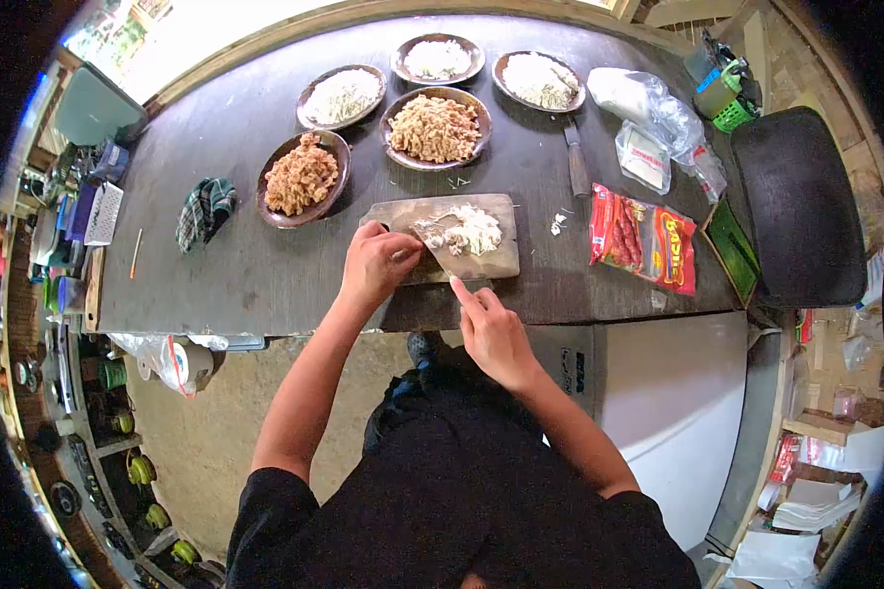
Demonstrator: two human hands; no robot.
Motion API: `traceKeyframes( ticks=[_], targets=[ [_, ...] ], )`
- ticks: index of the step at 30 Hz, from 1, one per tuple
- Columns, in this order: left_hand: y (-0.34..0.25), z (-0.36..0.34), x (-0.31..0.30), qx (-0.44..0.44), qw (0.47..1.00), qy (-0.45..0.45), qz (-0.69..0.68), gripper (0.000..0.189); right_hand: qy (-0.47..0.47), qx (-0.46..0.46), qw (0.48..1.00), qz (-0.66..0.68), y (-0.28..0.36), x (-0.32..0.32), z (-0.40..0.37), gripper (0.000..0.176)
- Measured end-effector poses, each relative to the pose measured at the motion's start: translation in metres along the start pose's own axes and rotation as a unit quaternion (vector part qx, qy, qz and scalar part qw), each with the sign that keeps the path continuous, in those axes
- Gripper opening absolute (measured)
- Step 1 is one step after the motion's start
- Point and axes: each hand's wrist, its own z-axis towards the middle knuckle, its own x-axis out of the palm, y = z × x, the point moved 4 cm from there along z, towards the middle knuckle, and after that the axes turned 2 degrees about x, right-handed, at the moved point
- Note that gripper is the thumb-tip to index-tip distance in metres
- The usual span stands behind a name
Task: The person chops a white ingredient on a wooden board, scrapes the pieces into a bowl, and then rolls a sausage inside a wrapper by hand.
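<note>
My right hand (pixel 496 337) is closed round a knife (pixel 443 263), its index finger stretched along the handle. The blade points up and left over the wooden cutting board (pixel 501 265). At the board's left side rests my left hand (pixel 378 260), fingers bent and pressed together beside the blade; whatever they pinch is hidden. Finely chopped pale food (pixel 476 230) is heaped on the right half of the board. Smaller, browner bits lie between that heap and my left fingers.
Behind the board stand brown plates of fried food (pixel 433 128) (pixel 304 177) and of pale shreds (pixel 342 96) (pixel 437 59) (pixel 538 80). A second knife (pixel 577 162), a red sausage packet (pixel 642 240) and plastic bags (pixel 648 103) lie right. A checked cloth (pixel 205 212) lies left.
</note>
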Motion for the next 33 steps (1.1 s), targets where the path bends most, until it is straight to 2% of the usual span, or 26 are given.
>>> traceKeyframes(
  ticks=[6,10,19,25,33],
  targets=[
    [-0.013,0.001,-0.006,0.085,0.994,-0.013,0.067,0.013,-0.006,0.008,1.0,0.013,-0.002,-0.008,-0.012,0.052],
    [-0.008,0.0,-0.004,0.057,0.997,0.006,0.055,0.015,0.0,-0.013,1.0,0.004,-0.003,-0.007,-0.019,0.053],
    [-0.001,0.0,-0.001,0.02,1.0,-0.001,0.022,0.013,0.024,0.002,0.999,-0.041,0.002,-0.002,-0.002,0.05],
    [0.001,-0.002,0.0,-0.007,1.0,0.006,0.016,0.012,-0.004,-0.003,1.0,0.007,-0.003,-0.01,-0.01,0.052],
    [0.001,0.0,-0.001,0.012,1.0,-0.003,0.01,0.013,0.024,-0.004,1.0,-0.002,0.001,-0.008,-0.009,0.053]
  ],
)
